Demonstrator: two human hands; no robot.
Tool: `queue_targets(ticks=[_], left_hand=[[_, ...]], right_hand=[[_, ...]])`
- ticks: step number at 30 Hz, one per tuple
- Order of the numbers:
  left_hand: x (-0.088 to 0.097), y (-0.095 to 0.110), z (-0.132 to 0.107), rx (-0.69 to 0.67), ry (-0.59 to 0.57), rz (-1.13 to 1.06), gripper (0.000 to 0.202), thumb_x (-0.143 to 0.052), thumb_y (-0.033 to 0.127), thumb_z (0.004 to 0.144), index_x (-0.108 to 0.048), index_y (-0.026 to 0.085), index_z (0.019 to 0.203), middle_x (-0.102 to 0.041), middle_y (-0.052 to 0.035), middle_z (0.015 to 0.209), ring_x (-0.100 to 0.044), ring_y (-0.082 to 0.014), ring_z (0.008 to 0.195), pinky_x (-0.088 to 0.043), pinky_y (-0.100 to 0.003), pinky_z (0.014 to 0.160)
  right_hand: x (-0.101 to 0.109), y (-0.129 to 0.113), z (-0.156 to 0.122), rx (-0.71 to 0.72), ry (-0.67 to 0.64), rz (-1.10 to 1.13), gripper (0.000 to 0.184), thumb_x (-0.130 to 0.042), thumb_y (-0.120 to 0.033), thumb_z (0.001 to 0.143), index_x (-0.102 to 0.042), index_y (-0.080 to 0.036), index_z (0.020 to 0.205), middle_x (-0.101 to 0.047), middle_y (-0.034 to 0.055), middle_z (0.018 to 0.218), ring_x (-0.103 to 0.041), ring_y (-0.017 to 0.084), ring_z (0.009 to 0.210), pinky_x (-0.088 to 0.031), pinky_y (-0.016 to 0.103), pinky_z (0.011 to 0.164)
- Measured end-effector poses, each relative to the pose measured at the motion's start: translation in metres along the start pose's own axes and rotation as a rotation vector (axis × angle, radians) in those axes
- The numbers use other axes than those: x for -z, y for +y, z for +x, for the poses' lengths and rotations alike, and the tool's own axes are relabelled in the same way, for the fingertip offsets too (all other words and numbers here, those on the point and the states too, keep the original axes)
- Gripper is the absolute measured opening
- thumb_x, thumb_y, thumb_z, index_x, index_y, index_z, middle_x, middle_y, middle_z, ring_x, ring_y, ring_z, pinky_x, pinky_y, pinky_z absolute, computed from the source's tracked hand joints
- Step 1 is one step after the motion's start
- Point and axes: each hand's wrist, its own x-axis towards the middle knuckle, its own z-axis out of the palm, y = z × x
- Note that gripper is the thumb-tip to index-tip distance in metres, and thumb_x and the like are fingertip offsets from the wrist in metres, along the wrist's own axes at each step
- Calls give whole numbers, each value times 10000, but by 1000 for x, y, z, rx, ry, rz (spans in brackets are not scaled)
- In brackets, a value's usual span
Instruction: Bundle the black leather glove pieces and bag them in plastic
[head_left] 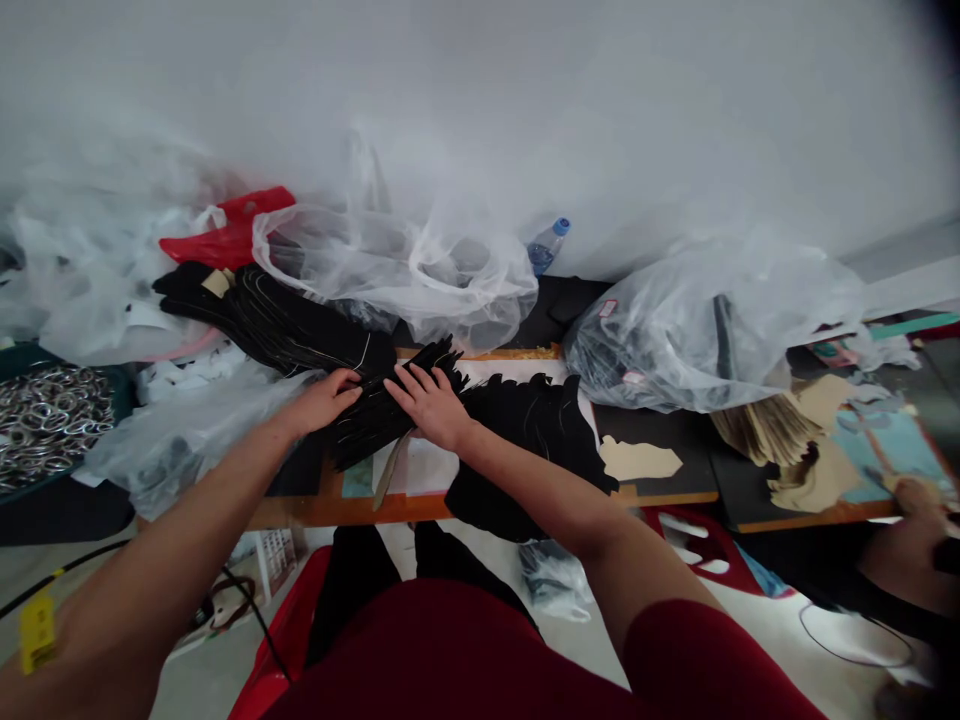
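A stack of thin black pieces [367, 415], fanned at its edges, lies on the workbench in front of me. At its left end, my left hand [324, 400] is closed with fingers and thumb bent against the pieces. My right hand [431, 405] lies across the stack's right part with its fingers spread. Under the stack's near side, a narrow greyish strip [390, 470] sticks out over white paper. More black cut pieces [532, 430] lie overlapped beside my right forearm, some hanging past the bench edge. Another long row of black pieces [300, 320] rests behind my left hand.
Clear plastic bags [442, 270] line the wall, with a water bottle [547, 245] behind. Metal rings fill a bin [56, 425] at left. Beige pieces [641, 460] lie to the right. A co-worker's hand [915, 495] shows at far right. A red stool [281, 620] stands below.
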Motion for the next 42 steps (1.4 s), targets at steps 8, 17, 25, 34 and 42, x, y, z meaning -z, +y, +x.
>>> queue_targets(ticks=[8, 17, 25, 34, 42], left_hand=[[-10, -1, -4, -209, 99, 37, 242, -501, 393, 926, -603, 266, 1104, -729, -82, 1209, -694, -256, 1205, -539, -409, 1115], [-7, 1, -5, -293, 25, 84, 300, -598, 433, 865, -687, 228, 1067, -686, -114, 1173, -665, -300, 1154, -536, -494, 1113], [-13, -2, -5, -253, 80, 119, 288, -479, 361, 952, -641, 232, 1151, -703, -130, 1247, -677, -306, 1200, -537, -504, 1119], [-13, 2, -13, -274, 23, 187, 272, -422, 310, 945, -678, 232, 991, -599, -132, 1448, -667, -289, 1243, -542, -477, 1113], [-7, 7, -15, -281, -76, 119, 441, -669, 569, 869, -733, 217, 1128, -576, -150, 1470, -624, -339, 1362, -511, -469, 1201]], right_hand=[[-3, 0, -9, 44, 15, 12, 727, -750, -235, 974, -488, -202, 1651, -400, 181, 1778, -448, 365, 1568, -367, 618, 1263], [-6, 0, -12, 51, 9, 22, 597, -664, -203, 1031, -536, -205, 1613, -510, 172, 1700, -522, 327, 1462, -377, 546, 1228], [-2, -2, -13, 54, -23, 28, 519, -672, -199, 1030, -592, -217, 1543, -518, 167, 1691, -532, 322, 1438, -389, 534, 1205], [-9, -1, -12, 67, 24, 21, 379, -554, -196, 1103, -641, -221, 1471, -672, 147, 1492, -586, 288, 1330, -429, 499, 1133], [-16, 3, -14, 95, 57, -10, 377, -539, -228, 1126, -633, -250, 1491, -653, 122, 1542, -583, 273, 1316, -434, 472, 1099]])
